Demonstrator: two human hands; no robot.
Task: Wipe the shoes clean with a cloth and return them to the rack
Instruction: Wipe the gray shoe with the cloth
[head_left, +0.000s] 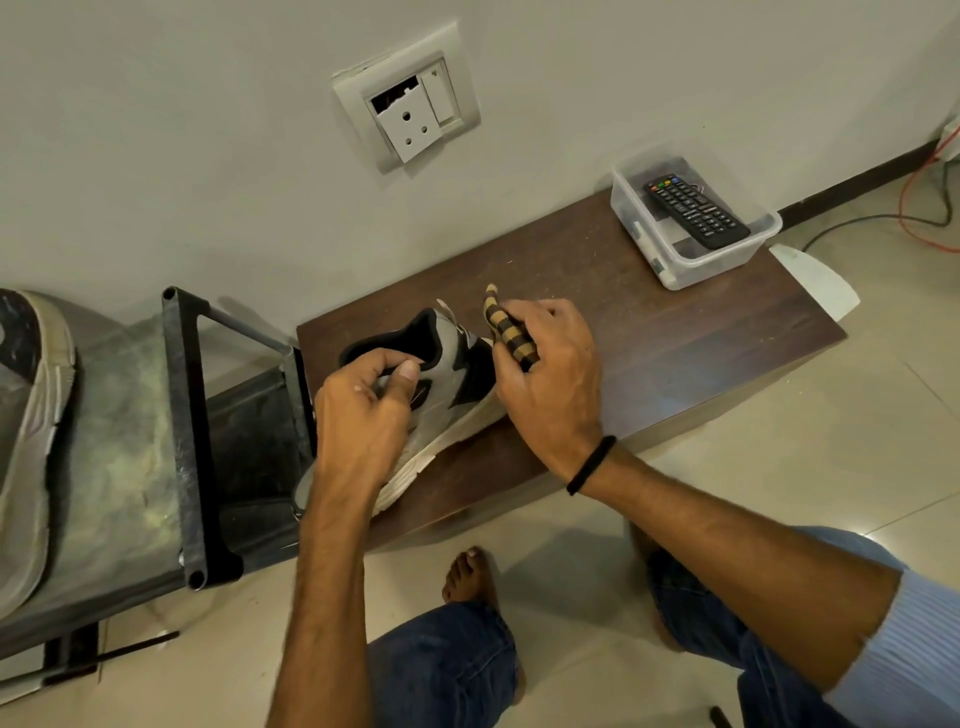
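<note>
The grey and black mesh sneaker with a thick white sole (441, 384) is lying on its side between the two hands, its opening facing away from the person. The left hand (363, 410) is gripping it at the collar, thumb hooked over the padded rim and fingers curled beneath. The right hand (550, 379) is clenching a small yellow-and-black striped cloth (511, 335) and pressing it against the upper near the tongue.

The sneaker is looking light and soft in the upper but stiff along the sole, so it is likely to flex under the wiping pressure. The collar or heel, where the left hand is already gripping, seems the firmest place to steady it. The fabric should not be slippery. The cloth is thin and limp, so it is probably needing to stay bunched to rub well.

Under both hands a low dark brown wooden table (649, 338) is carrying the sneaker, whose toe end seems to be reaching past the edge below the left wrist. Beyond the right hand, well apart, a clear plastic box (675, 270) is holding a black remote control (696, 213). Just left of the left hand a dark metal-framed rack (182, 415) is standing with a dusty shelf, and a second worn grey shoe (31, 441) is resting at its far side. A white wall socket (410, 104) is sitting above the hands, and pale glossy floor tiles (779, 467) are lying below.
</note>
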